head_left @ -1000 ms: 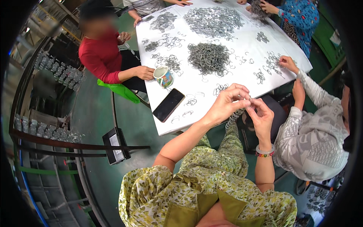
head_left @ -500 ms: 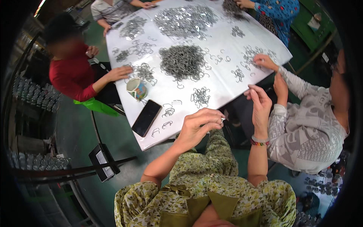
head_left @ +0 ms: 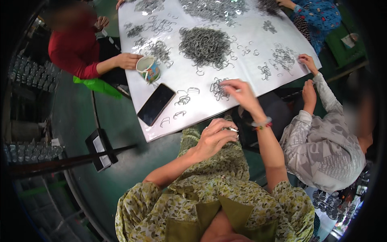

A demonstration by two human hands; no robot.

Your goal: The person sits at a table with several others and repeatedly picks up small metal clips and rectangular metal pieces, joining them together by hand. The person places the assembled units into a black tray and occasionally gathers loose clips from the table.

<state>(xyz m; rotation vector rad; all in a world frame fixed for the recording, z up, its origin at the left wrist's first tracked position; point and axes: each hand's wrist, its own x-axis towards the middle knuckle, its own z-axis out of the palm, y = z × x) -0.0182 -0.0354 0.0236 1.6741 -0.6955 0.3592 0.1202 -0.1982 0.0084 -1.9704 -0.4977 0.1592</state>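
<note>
My left hand (head_left: 215,138) is closed in front of my lap, with a small shiny metal piece (head_left: 233,130) pinched at its fingertips. My right hand (head_left: 243,96) reaches over the table's near edge, fingers stretched out and slightly apart. Its fingertips touch or hover at a small pile of C-shaped metal hooks (head_left: 218,89); nothing shows in them. A black phone (head_left: 156,105) lies to the left, beside a few loose hooks (head_left: 183,99). Farther back rises a large grey heap of hooks (head_left: 204,46).
The white-covered table (head_left: 193,117) bears more scattered hooks and a printed tub (head_left: 148,69). A red-sleeved person's hand (head_left: 130,61) rests beside the tub. At right sits a person in a grey patterned top (head_left: 322,149); another in blue (head_left: 318,18) is beyond.
My right hand has moved forward and left from beside the table to the small pile. My left hand keeps the metal piece. The view has shifted, and the tub's neighbour has moved a hand to it.
</note>
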